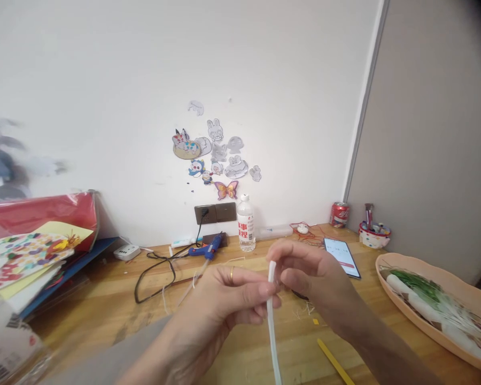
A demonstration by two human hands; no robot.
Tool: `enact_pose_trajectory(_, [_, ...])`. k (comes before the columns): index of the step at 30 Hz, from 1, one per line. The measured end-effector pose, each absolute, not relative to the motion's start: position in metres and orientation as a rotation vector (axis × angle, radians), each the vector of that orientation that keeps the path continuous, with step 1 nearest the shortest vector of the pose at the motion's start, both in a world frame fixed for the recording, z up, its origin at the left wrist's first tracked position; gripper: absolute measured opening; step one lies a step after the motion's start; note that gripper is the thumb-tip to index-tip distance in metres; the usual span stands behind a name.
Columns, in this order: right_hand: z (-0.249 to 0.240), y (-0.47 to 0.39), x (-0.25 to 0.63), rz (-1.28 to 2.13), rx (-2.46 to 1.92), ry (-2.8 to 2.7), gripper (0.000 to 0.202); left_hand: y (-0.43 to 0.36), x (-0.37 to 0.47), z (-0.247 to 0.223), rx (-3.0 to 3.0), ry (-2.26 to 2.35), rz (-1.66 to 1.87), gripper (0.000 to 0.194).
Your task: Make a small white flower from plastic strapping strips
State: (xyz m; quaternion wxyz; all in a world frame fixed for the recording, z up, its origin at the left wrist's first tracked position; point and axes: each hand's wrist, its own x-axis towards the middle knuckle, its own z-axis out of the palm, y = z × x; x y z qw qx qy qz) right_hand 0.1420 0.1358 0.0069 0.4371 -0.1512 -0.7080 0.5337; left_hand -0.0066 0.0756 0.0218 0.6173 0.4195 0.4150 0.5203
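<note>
Above the tabletop point(104, 289), left hand point(230, 299) pinches white strip point(271, 321) near its end, right hand point(315, 275) parted.

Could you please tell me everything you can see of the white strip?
The white strip is long, narrow and smooth-looking, perhaps plastic or paper. It stands nearly upright above the wooden table, bending slightly. The left hand pinches it near its top; the right hand curls beside that end, though contact is unclear. Its lower end runs out of the picture.
</note>
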Motion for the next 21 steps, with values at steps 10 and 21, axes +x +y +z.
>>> enact_pose_trajectory(10, [0.002, 0.127, 0.136, 0.009, -0.147, -2.078, 0.023, 0.083, -0.015, 0.019, 0.849, 0.705, 1.289, 0.014])
enact_pose_trajectory(21, [0.01, 0.131, 0.148, -0.021, 0.028, -2.152, 0.019, 0.084, -0.019, 0.018, 0.9, 0.729, 1.177, 0.009])
